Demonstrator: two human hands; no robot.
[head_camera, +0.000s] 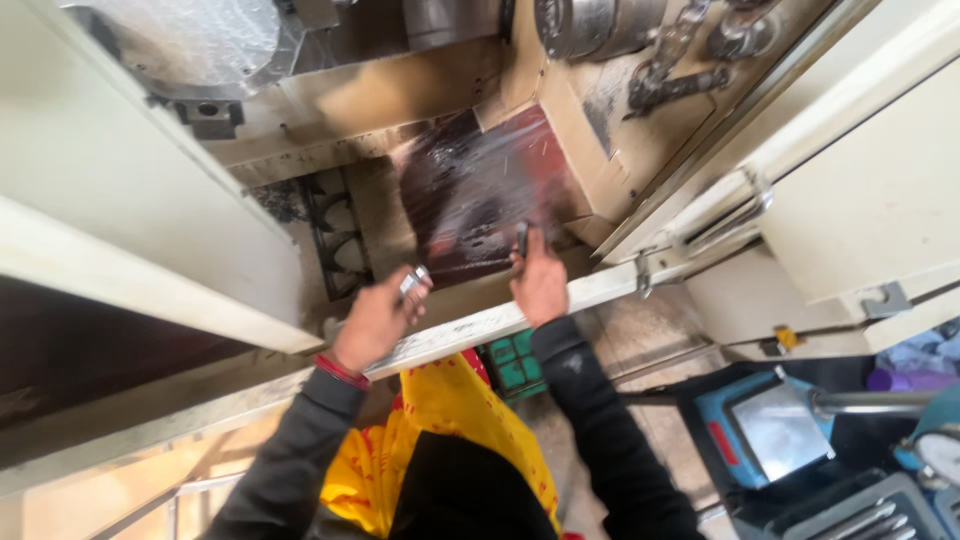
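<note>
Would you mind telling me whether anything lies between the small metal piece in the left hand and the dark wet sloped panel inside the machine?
Nothing visible does. The left hand holds the small metal piece just left of the dark wet panel, with open space between. The right hand grips a dark tool at the panel's lower edge, off to the side.

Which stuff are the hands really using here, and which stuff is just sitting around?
In use:
left hand holding a small shiny metal piece
right hand holding a thin dark tool
wet dark plate inside the machine

Just sitting around:
green crate
blue stand
door handle
</note>
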